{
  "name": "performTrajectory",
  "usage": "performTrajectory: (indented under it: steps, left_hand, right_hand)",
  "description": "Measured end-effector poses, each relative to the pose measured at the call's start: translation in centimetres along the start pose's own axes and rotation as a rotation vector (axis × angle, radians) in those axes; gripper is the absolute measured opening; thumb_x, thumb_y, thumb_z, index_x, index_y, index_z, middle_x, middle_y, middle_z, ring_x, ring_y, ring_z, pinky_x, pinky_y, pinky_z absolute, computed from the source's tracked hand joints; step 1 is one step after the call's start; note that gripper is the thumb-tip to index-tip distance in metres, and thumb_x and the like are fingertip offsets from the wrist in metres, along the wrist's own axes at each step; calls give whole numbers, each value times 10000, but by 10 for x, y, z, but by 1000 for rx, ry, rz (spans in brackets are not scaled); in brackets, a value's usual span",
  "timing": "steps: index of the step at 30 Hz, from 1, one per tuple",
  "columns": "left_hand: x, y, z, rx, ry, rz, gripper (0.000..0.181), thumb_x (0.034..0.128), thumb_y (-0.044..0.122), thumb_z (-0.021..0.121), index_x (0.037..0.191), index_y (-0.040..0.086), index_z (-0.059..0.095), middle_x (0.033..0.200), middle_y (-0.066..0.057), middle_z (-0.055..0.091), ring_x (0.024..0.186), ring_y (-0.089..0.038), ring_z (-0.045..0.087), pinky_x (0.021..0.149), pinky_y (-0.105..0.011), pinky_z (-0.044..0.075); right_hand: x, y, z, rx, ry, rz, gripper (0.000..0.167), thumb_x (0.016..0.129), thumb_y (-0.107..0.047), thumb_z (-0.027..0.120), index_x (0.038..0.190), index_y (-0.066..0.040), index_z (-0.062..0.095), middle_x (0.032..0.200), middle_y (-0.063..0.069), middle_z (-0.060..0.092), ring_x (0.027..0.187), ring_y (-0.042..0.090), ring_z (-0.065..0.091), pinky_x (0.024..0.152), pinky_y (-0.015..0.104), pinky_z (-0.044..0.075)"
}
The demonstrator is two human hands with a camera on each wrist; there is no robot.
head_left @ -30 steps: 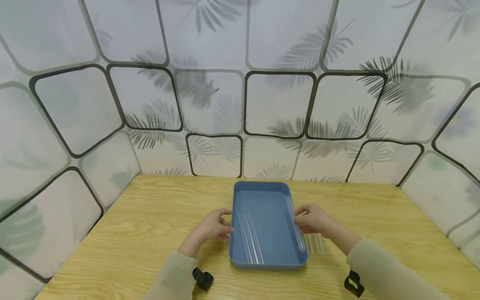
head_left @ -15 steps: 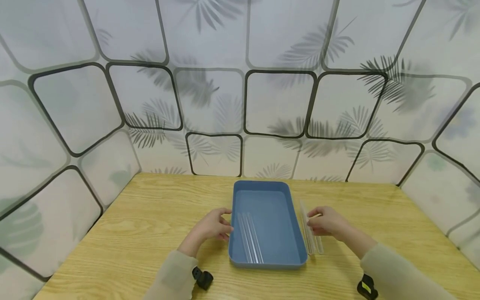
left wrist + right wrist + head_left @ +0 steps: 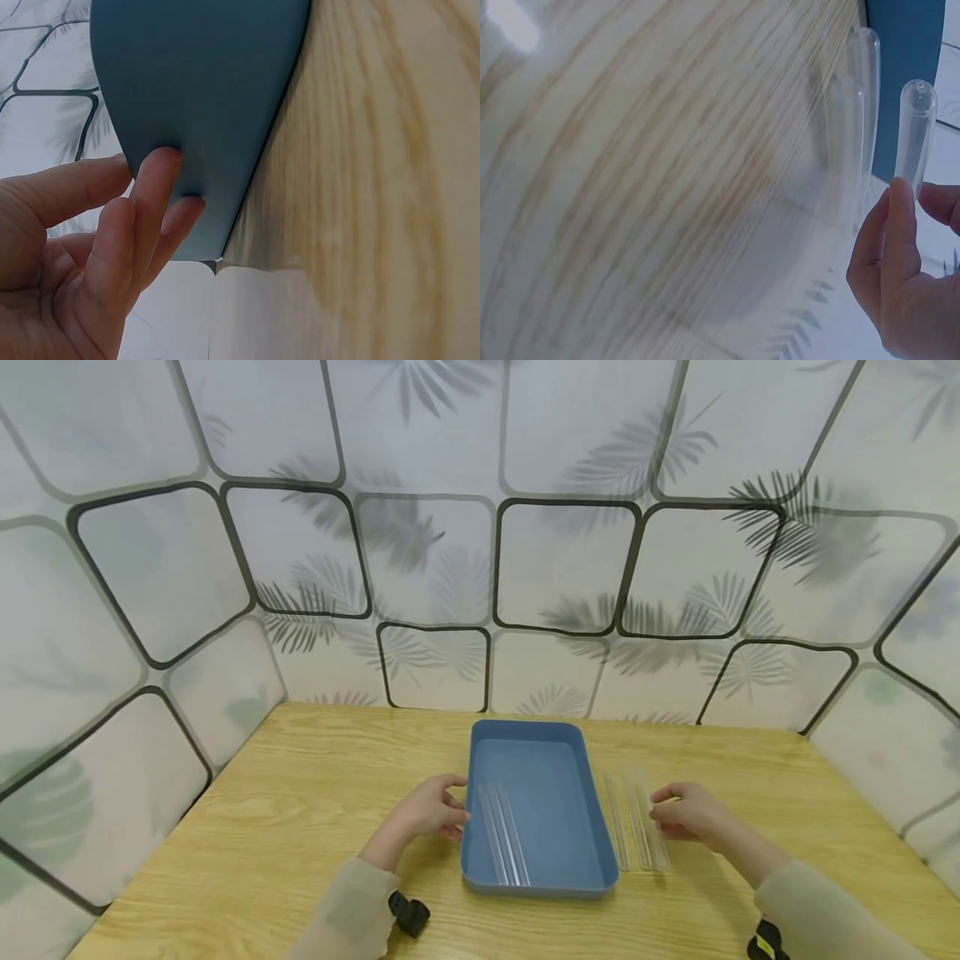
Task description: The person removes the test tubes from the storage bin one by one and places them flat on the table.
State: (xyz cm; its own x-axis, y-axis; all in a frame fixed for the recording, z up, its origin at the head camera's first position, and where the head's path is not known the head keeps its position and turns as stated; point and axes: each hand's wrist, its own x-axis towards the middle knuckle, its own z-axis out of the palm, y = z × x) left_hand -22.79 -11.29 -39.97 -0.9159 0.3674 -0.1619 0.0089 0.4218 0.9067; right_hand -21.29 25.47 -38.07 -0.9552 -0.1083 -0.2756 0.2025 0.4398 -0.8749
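In the head view, my left hand [image 3: 425, 812] is at the left side of a blue tray [image 3: 546, 802]. The left wrist view shows its fingertips [image 3: 161, 165] touching the tray's outer wall, with another digit at the rim. My right hand [image 3: 693, 814] pinches a clear test tube [image 3: 915, 135] between thumb and fingers, right of the tray. Next to it, two more clear test tubes [image 3: 617, 822] lie on the table beside the tray's right wall. Several clear tubes [image 3: 504, 835] lie side by side in the tray's left part.
A wooden table [image 3: 322, 793] carries everything. Patterned pale curtain-like walls [image 3: 562, 568] surround its back and sides. A black wrist device [image 3: 408, 914] sits at my left cuff, another [image 3: 767, 942] at the right one.
My right hand has moved right, carrying a test tube from the tray's right side, over its wall, to beside the tubes on the table. The left hand stays at the tray.
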Motion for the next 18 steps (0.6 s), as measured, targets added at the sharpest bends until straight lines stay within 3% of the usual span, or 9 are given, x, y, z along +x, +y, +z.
performTrajectory:
  steps: [18]
  left_hand:
    - [-1, 2, 0, 0, 1, -6, 564, 804, -6, 607, 1305, -53, 352, 896, -154, 555, 609, -226, 615, 569, -336, 502]
  right_hand:
    - [8, 10, -9, -43, 49, 45, 333, 800, 13, 531, 1058, 180, 404, 759, 80, 501, 575, 117, 518, 578, 280, 502]
